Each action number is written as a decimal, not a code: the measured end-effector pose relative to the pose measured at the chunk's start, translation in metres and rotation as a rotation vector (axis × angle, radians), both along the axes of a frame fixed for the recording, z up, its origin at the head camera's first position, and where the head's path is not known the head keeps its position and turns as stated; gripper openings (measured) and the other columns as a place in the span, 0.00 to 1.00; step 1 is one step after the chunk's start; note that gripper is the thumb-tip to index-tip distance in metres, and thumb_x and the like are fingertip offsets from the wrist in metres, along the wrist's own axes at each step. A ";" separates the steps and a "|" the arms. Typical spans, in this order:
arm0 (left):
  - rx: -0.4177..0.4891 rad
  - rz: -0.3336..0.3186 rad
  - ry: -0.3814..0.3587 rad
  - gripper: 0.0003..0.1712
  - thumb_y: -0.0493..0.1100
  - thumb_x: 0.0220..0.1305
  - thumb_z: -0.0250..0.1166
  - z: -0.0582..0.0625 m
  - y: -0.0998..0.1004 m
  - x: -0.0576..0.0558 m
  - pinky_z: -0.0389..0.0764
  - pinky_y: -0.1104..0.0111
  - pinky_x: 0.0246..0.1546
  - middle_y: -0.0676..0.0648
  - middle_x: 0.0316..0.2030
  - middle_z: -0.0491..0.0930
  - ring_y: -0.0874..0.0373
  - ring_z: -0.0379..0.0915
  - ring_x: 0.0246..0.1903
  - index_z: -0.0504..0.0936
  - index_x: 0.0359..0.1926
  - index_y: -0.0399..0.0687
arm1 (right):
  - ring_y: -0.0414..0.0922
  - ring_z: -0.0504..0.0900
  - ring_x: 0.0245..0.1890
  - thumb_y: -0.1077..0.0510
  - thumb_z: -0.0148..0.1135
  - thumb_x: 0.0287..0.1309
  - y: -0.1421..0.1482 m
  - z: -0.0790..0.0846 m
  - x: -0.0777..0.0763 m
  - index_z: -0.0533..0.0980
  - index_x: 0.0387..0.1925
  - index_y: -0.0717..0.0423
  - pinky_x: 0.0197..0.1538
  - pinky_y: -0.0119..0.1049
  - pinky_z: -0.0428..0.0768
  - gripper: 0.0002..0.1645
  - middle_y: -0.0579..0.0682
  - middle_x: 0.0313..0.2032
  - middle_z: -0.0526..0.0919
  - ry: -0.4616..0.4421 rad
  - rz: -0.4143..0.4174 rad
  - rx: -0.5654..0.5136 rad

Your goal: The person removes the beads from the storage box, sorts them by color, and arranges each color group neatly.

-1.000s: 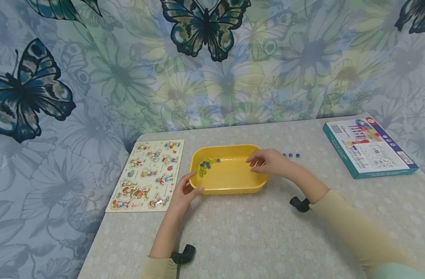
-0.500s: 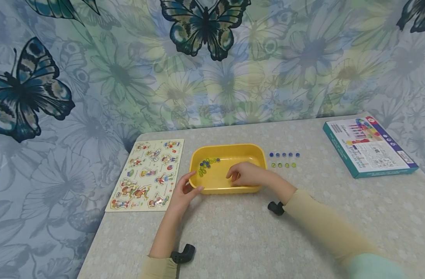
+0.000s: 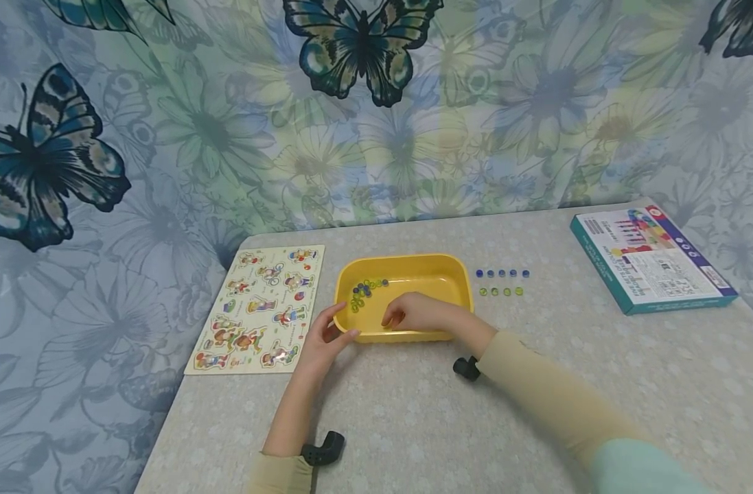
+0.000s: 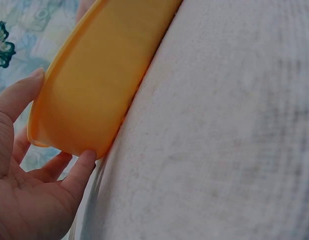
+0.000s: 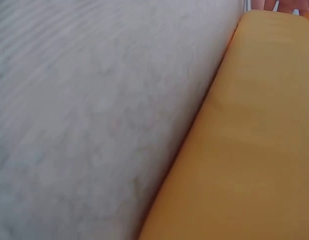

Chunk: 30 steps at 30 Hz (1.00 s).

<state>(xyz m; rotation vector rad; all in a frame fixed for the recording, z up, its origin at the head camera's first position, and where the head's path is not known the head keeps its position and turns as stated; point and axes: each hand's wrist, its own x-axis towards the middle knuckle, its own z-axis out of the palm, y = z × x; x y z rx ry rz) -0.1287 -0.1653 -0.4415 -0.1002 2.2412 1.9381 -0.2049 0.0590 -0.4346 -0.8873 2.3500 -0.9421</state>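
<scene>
A yellow plastic tray stands on the table, with small blue and yellow-green beads clustered at its left end. My left hand holds the tray's near left corner. In the left wrist view, the thumb of that hand lies at the rim and its other fingers go around the end wall. My right hand reaches over the near rim, fingers bent down toward the tray floor, right of the beads. I cannot tell whether its hidden fingertips pinch a bead. The right wrist view is mostly filled by the tray's outer wall.
Right of the tray, several blue beads form a row, with a row of several yellow-green beads in front. A cream sticker sheet lies left of the tray. A teal-edged box lies at the far right.
My right hand has moved left and nearer to me, from the tray's right end to its middle, uncovering the bead rows. The left hand stays at the corner.
</scene>
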 end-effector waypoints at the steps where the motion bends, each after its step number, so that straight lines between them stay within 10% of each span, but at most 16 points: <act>1: -0.001 -0.002 0.002 0.36 0.40 0.57 0.67 0.000 0.000 0.000 0.68 0.57 0.59 0.51 0.66 0.59 0.48 0.60 0.63 0.64 0.66 0.53 | 0.35 0.78 0.33 0.62 0.62 0.57 -0.002 0.000 0.000 0.82 0.39 0.53 0.41 0.29 0.77 0.08 0.42 0.34 0.83 0.000 0.005 -0.001; 14: -0.007 0.005 -0.025 0.36 0.38 0.58 0.66 0.006 0.001 0.002 0.68 0.58 0.59 0.50 0.67 0.57 0.47 0.59 0.64 0.64 0.66 0.53 | 0.35 0.78 0.33 0.63 0.61 0.57 -0.021 -0.002 -0.003 0.83 0.37 0.53 0.41 0.29 0.77 0.08 0.42 0.34 0.83 0.007 0.033 -0.008; 30: -0.023 0.021 0.037 0.33 0.42 0.57 0.67 -0.020 -0.003 -0.006 0.70 0.57 0.57 0.53 0.65 0.59 0.49 0.62 0.62 0.67 0.63 0.60 | 0.39 0.74 0.27 0.62 0.65 0.52 -0.036 0.007 0.000 0.83 0.26 0.49 0.35 0.30 0.75 0.05 0.40 0.26 0.81 0.009 -0.045 0.146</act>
